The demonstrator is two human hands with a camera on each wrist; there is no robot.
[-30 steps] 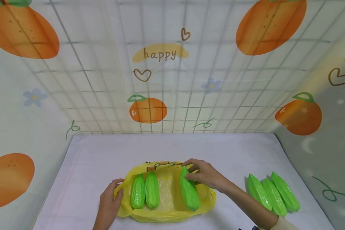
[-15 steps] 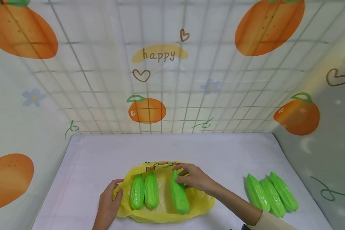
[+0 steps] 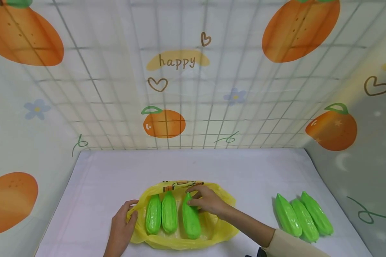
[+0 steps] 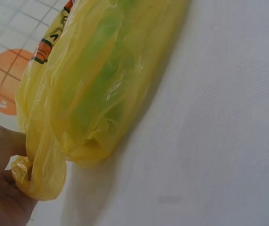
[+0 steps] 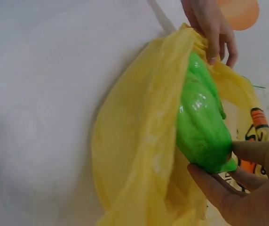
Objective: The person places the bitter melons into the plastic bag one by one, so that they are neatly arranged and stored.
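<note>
A yellow plastic bag lies on the white table with its mouth spread wide. My left hand pinches the bag's handle at its left end, seen closely in the left wrist view. My right hand holds a glossy green cucumber-like vegetable by its pointed end, thumb and fingers on either side, inside the bag's mouth. Two matching green vegetables, a left one and a right one, lie side by side in the bag, left of the held one. Whether the held one touches the bag's bottom cannot be told.
Three more green vegetables lie close together on the table at the right, beyond my right forearm. A patterned cloth with oranges and a grid rises behind the table and along both sides.
My right hand has moved left with the green vegetable, from the bag's right part toward the two inside. My left hand stays at the handle. The three at the right have not moved.
</note>
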